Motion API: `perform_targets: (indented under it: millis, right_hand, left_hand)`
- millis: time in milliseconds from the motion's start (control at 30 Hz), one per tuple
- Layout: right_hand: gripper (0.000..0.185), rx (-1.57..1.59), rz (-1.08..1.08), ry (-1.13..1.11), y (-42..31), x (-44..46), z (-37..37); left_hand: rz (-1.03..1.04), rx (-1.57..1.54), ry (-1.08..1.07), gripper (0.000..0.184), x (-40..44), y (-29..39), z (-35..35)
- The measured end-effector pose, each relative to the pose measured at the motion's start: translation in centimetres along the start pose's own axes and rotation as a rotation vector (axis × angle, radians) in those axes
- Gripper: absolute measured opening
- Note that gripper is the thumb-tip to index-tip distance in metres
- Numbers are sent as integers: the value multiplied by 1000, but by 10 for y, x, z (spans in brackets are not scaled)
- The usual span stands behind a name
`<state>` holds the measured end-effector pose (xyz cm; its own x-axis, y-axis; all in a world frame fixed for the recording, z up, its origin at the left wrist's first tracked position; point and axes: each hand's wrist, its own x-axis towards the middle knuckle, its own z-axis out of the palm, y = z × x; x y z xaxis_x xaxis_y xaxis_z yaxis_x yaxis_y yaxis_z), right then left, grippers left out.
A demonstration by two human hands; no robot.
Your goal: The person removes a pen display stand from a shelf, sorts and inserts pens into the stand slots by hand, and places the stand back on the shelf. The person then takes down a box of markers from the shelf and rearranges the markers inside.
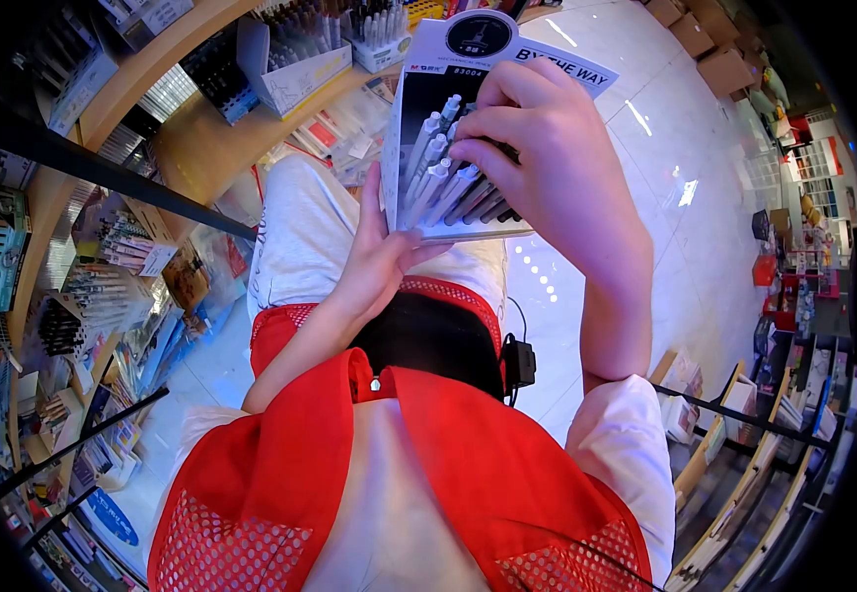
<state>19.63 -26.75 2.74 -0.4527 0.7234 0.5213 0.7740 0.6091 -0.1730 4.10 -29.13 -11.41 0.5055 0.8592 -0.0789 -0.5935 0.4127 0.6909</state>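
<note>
My left hand (377, 266) grips the lower left side of a cardboard display box (433, 84), its thumb along the side and its fingers underneath. The box is tilted toward me, and "BY THE WAY" is printed on its back flap. Several mechanical pencils (435, 178) with pale and grey barrels stand in it. My right hand (557, 158) reaches over the box from the right. Its thumb and fingertips close together at the top of a pencil among the others; the fingers partly hide that pencil and those behind.
Curved wooden shelves (201, 163) with pen boxes and stationery run along the left. Another open pen box (295, 74) stands at the upper left. Wire and wooden racks (744, 474) are at lower right. Cardboard boxes (724, 69) lie beyond the white tiled floor (635, 128).
</note>
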Motion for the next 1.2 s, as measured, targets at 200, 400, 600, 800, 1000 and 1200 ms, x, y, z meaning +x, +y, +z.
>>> perform_targets:
  millis: [200,400,600,800,1000,1200]
  right_hand:
    - [10,38,21,-6,2,1,2]
    - [13,126,23,1,-1,4,-1]
    - [18,160,-111,-75,-3,9,4]
    - [16,203,-149,-80,3,10,7]
    - [16,125,-207,-32,-2,13,3]
    - [18,-25,-289,76,-6,14,0]
  left_hand:
    - [-10,-2,6,83,1,-3,-3]
    - [27,41,29,83,0,2,-2]
    - [37,71,48,85,-1,1,-3]
    - [60,69,48,85,-1,2,-2]
    - [58,63,0,82,1,0,-3]
    - [-61,-107,-43,77,8,-15,-20]
